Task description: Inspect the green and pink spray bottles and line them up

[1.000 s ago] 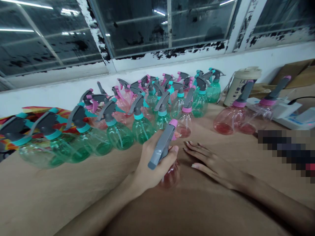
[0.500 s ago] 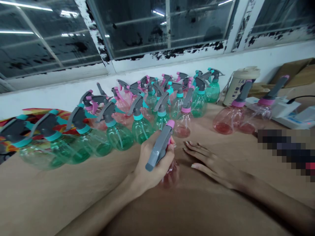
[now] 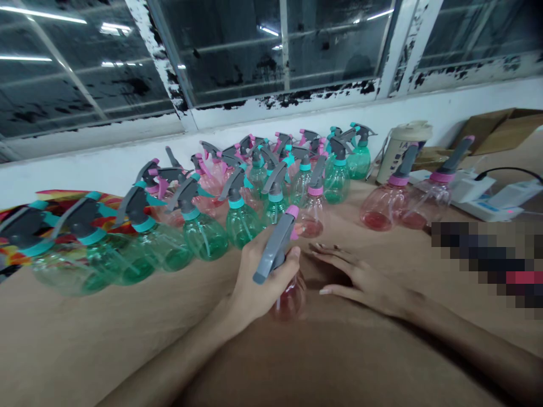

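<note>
My left hand [image 3: 257,282] is wrapped round the neck of a pink spray bottle [image 3: 289,299] with a grey trigger head and pink nozzle. The bottle stands near the front of the table [image 3: 348,350], its collar covered by my fingers. To its right, my right hand [image 3: 365,280] rests low over the table, fingers stretched out and holding nothing. Just beyond my hands stands another pink spray bottle [image 3: 313,217]. A row of green spray bottles [image 3: 206,237] with turquoise collars runs off to the left.
More pink and green bottles crowd the back by the wall. Two pink spray bottles [image 3: 382,209] stand at the right, near a cream tumbler [image 3: 399,150], a white power strip [image 3: 487,206] and a cardboard box [image 3: 500,133]. Colourful cloth [image 3: 110,200] lies at the far left.
The view has shifted slightly, so things at the right appear further left. My left hand keeps its grip on the pink spray bottle; my right hand appears marginally closer to it.
</note>
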Motion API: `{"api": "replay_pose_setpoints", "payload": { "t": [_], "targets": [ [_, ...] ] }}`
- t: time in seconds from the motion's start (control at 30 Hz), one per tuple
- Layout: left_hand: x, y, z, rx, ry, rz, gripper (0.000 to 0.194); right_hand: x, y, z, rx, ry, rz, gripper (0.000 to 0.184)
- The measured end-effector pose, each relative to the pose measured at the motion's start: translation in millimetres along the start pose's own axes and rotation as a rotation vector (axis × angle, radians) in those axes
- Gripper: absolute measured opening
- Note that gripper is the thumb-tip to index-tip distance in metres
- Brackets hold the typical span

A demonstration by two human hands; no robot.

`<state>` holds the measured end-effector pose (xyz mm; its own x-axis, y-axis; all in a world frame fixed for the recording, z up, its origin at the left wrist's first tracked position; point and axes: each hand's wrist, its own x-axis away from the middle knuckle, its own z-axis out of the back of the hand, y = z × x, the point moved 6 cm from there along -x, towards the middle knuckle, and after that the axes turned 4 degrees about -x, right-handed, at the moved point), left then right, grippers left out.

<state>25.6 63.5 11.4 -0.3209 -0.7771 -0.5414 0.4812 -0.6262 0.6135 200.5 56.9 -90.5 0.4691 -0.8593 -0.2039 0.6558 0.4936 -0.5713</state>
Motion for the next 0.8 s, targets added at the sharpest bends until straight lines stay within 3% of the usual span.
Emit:
{"api": "replay_pose_setpoints", "payload": {
  "t": [0.13, 0.43, 0.63, 0.8],
  "targets": [
    [0.4, -3.8, -0.3, -0.032, -0.021, 0.036, 0.011, -1.7, -19.7, 3.3, -0.121, 0.048, -0.039, 0.073],
    [2.8, 3.7, -0.3, 0.072, -0.07, 0.06, 0.035, -20.3, -97.2, 0.7, -0.256, 0.196, 0.019, 0.081],
    [2.3, 10.9, -3.2, 0.032, -0.153, -0.018, 0.035, -17.4, -97.1, 0.3, -0.164, 0.267, 0.0, 0.064],
    [11.4, 8.8, -15.4, 0.026, -0.247, -0.08, 0.05, 5.0, -78.1, 22.8, -0.091, 0.271, 0.013, 0.057]
  ]
}}
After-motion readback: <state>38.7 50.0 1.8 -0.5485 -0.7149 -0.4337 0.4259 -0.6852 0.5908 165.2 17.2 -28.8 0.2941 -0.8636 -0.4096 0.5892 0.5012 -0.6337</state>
